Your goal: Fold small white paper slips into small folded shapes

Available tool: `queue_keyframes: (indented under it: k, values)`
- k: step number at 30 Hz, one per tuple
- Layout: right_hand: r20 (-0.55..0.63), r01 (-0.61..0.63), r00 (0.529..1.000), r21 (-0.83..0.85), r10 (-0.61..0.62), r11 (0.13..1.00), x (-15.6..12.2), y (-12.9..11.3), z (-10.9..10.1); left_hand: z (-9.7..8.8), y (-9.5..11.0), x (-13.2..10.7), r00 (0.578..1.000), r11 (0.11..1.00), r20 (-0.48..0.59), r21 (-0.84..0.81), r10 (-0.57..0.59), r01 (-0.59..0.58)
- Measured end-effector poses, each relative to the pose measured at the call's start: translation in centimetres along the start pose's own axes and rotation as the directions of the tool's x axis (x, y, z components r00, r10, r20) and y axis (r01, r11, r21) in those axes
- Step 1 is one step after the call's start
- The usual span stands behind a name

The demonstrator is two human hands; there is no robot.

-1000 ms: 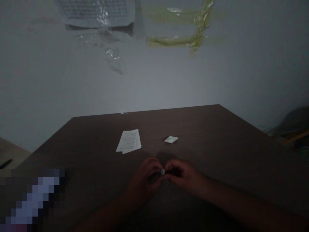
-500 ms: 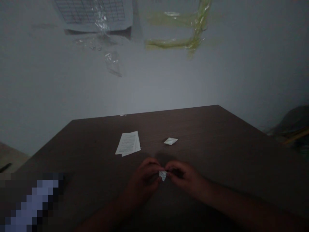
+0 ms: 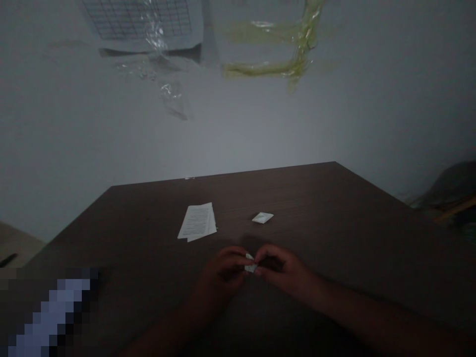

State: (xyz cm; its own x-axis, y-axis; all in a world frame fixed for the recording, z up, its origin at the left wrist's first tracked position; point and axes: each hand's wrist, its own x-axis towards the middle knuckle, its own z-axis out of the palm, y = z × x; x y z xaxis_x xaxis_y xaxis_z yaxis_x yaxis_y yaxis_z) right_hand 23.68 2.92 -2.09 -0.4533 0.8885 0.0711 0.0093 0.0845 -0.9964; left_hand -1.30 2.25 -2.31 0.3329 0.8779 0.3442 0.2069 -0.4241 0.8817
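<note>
A small folded piece of paper (image 3: 250,268) is pinched between my two hands, low over the near part of the table. My left hand (image 3: 225,271) grips its left side with fingers and thumb. On the other side, my right hand (image 3: 284,270) pinches the right edge between thumb and fingertips. Fingers cover much of the paper, so its full shape is hidden. Just beyond my right hand lies a folded diamond-shaped paper (image 3: 263,217). Printed paper sheets (image 3: 197,221), overlapping each other, lie beyond my left hand.
The dark brown table (image 3: 305,193) meets a pale wall (image 3: 260,129) at its far edge. Yellow tape (image 3: 260,70) and a gridded sheet (image 3: 145,20) are stuck to the wall. A blurred-out pixelated object (image 3: 52,317) occupies the near left corner.
The held paper has turned a little: its lower point no longer shows, and a bit now sticks up above my left fingers. Both hands stay in nearly the same place.
</note>
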Motion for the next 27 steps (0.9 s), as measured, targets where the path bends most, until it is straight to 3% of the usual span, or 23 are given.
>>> queue_keyframes:
  k: [5, 9, 14, 19, 24, 27]
  values:
    - [-0.008, -0.073, 0.997, -0.038, 0.073, 0.997, -0.2, 0.1, 0.0, 0.2, 0.7, 0.0, 0.995, 0.990, 0.016, 0.101, 0.094, -0.096]
    - [-0.043, -0.027, 0.999, -0.086, 0.023, 0.996, -0.1, 0.5, 0.1, 0.0, 2.2, 0.0, 0.997, 0.986, 0.030, 0.148, 0.073, -0.077]
    - [-0.061, 0.045, 0.997, -0.121, -0.053, 0.992, -0.1, 0.5, 0.3, 0.1, 2.7, 0.3, 0.999, 0.995, 0.022, 0.087, 0.045, -0.046]
    - [-0.024, 0.066, 0.997, -0.101, -0.069, 0.993, 0.0, 0.5, 0.5, 0.6, 2.5, 0.2, 0.995, 0.995, -0.006, -0.010, -0.099, 0.099]
    - [-0.045, 0.068, 0.996, -0.113, -0.074, 0.991, -0.1, -0.1, 0.5, 0.9, 2.5, -0.1, 0.936, 0.931, -0.015, -0.109, -0.351, 0.347]
    - [-0.055, 0.070, 0.995, -0.129, -0.078, 0.989, -0.2, -0.3, 0.5, 0.9, 2.5, -0.1, 0.919, 0.910, 0.012, -0.129, -0.395, 0.393]
